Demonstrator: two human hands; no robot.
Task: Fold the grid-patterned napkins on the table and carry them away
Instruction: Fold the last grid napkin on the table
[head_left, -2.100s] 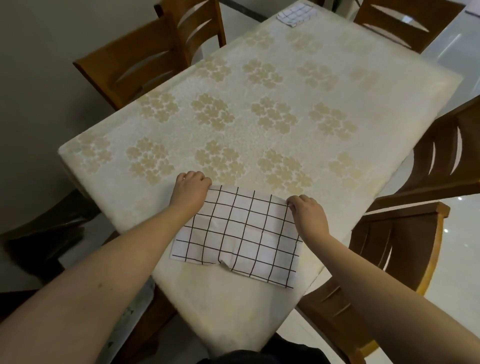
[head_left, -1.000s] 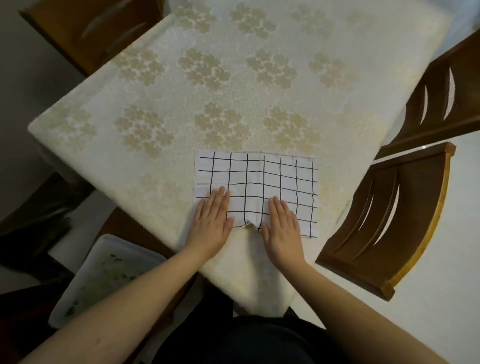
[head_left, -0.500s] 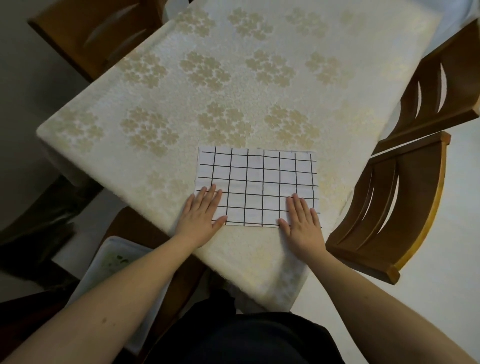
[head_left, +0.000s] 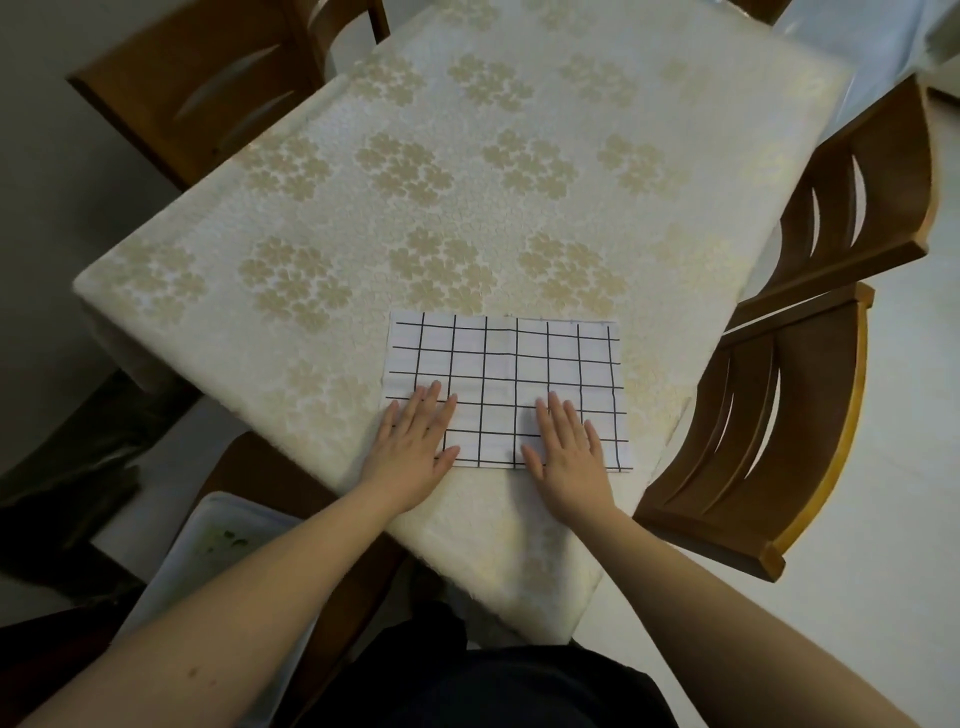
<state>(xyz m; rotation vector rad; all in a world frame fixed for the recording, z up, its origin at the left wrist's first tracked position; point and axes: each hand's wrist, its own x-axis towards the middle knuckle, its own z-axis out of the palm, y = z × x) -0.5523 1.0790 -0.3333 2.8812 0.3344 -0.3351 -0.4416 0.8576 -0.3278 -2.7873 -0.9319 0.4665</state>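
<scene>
While the napkin is lying half-folded on the table, the left hand and right hand are pressing it flat, fingers spread and gripping nothing, and the next fold is probably calling for lifting one side edge across.

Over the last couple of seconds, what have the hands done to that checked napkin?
The left hand and right hand let go of the far corners of the napkin, came back to its near edge and pressed flat, smoothing out the curled-up bump. They slid apart, then a little inward. The napkin stayed in the same place on the table.
</scene>
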